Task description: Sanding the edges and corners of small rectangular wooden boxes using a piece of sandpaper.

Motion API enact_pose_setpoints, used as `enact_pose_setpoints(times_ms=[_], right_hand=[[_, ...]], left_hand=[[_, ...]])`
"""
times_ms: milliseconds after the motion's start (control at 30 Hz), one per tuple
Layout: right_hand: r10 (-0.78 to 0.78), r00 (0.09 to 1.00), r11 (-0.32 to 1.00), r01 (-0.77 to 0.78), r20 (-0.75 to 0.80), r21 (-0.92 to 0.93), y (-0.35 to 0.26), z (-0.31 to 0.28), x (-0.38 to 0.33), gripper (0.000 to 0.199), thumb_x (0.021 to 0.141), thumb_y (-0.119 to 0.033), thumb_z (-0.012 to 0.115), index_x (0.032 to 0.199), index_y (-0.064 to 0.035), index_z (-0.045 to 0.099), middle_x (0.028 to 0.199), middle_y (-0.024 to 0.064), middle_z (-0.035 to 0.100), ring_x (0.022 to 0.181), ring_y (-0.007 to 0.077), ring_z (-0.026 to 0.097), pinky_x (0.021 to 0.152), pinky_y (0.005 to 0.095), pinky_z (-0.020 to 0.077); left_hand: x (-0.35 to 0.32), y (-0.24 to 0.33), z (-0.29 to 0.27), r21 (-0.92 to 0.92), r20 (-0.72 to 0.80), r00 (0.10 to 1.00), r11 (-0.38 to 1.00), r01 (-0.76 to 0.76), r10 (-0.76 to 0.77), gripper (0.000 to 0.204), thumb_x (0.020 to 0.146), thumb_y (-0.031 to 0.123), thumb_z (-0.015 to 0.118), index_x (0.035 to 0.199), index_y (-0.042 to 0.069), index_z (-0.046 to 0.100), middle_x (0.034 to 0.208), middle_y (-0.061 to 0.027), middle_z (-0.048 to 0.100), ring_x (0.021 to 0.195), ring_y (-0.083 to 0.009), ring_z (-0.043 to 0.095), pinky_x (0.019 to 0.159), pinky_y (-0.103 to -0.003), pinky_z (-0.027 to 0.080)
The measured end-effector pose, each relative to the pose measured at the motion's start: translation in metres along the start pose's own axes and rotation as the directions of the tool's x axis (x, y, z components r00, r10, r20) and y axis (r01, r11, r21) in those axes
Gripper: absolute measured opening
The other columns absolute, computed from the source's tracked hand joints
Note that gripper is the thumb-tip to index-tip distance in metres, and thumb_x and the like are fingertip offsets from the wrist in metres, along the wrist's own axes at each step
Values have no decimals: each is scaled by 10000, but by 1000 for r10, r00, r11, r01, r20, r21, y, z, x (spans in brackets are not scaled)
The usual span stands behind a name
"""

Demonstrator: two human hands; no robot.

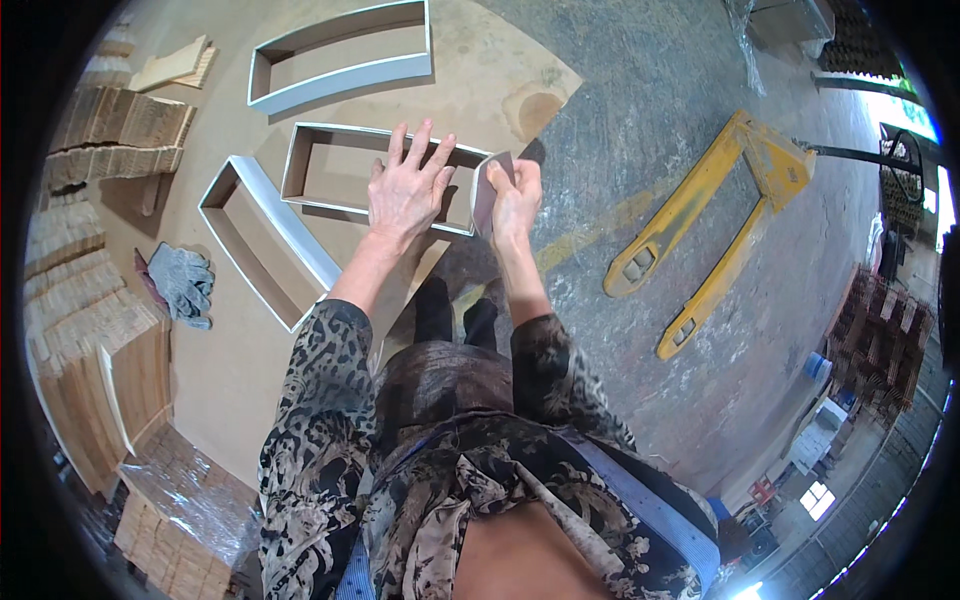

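Observation:
A shallow rectangular frame [345, 140] with whitish edges and brown inner walls lies in front of me. My left hand [405, 190] is spread over its middle, fingers stretched out, and seems to rest on its near edge. At the frame's right end, my right hand [515, 195] pinches a bent sheet of sandpaper [484, 205], brownish on one face and pale on the other. The sheet hides part of that end. Two similar frames lie close by: a curved one [350, 86] farther off and another curved one [280, 222] to the left.
Tan board [215, 370] lies under the frames. Grey work gloves [184, 285] rest at the left, beside stacked wooden pieces [90, 300]. A plastic-wrapped stack [195, 490] stands at the lower left. On the concrete floor to the right is a yellow pallet jack [690, 195].

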State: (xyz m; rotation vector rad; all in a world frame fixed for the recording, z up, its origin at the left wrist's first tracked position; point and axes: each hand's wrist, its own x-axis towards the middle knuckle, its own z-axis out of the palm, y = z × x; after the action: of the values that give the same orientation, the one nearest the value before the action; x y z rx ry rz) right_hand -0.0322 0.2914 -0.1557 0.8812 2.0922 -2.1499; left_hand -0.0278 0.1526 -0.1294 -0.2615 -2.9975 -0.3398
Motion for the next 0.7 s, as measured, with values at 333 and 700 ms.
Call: enact_pose_setpoints(times_ms=[333, 700], right_hand=[[-52, 997, 993, 46, -52, -105, -14, 6, 3, 173, 746, -133, 631, 817, -10, 531, 753, 98, 599, 725, 184, 568, 703, 313, 447], [-79, 993, 990, 68, -87, -126, -14, 8, 2, 174, 746, -132, 635, 825, -16, 532, 752, 100, 597, 715, 196, 567, 693, 320, 445]], left_hand=[[2, 2, 2, -33, 2, 1000, 999, 3, -3, 385, 848, 341, 518, 1227, 277, 507, 1343, -30, 394, 1247, -300, 328, 819, -571, 449], [-3, 3, 1, 20, 10, 1000, 1000, 5, -5, 406, 842, 327, 529, 1243, 274, 492, 1337, -31, 398, 1245, -297, 329, 809, -563, 453]])
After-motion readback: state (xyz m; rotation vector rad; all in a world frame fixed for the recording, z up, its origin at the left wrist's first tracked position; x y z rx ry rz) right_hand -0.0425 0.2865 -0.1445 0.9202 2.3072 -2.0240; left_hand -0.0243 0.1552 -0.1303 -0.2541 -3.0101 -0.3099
